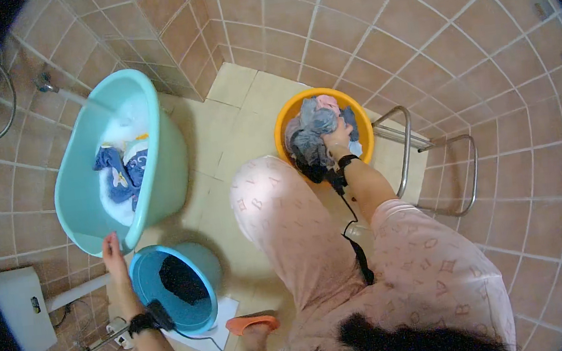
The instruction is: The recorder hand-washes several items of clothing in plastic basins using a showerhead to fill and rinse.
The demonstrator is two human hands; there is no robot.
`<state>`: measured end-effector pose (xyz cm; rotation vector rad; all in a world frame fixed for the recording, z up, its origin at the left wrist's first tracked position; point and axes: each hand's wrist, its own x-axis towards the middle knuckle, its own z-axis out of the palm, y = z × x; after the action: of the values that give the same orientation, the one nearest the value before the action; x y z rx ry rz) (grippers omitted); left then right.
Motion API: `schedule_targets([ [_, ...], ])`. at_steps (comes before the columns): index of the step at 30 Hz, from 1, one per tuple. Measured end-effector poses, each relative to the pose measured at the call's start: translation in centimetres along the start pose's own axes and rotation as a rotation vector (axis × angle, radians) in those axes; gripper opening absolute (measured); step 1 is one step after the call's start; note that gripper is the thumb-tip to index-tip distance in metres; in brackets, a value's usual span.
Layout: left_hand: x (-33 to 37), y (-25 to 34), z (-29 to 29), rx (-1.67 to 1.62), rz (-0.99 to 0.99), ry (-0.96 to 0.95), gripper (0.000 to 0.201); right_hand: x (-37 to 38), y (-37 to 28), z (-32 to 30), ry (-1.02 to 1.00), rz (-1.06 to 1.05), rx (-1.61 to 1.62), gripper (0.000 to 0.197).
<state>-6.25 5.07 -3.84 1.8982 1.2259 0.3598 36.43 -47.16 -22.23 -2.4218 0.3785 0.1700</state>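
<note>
Open pale floor (207, 139), left grip (112, 247) holding turquoise tub edge (137, 225); right grip (338, 135) clutching grey laundry (318, 119)

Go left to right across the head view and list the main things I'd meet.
White wall box → turquoise tub → blue bucket → orange slipper → yellow basin → bent metal bars.

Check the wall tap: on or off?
On: a pale stream of water runs from the wall tap into the turquoise tub.
</note>
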Motion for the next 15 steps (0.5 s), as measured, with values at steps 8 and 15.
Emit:
schedule_targets([
  [8, -16.5, 0.6, 4.9, -0.073, 0.103, 0.165, 0.048, -2.2, -3.0, -8.1, -0.339, 0.089, 0.883, 0.049],
  [15, -24.7, -6.9, 12.7, 0.306, -0.054, -0.231, 0.046, -2.4, -14.8, -20.7, -0.61, -0.295, 1.077, 0.043],
])
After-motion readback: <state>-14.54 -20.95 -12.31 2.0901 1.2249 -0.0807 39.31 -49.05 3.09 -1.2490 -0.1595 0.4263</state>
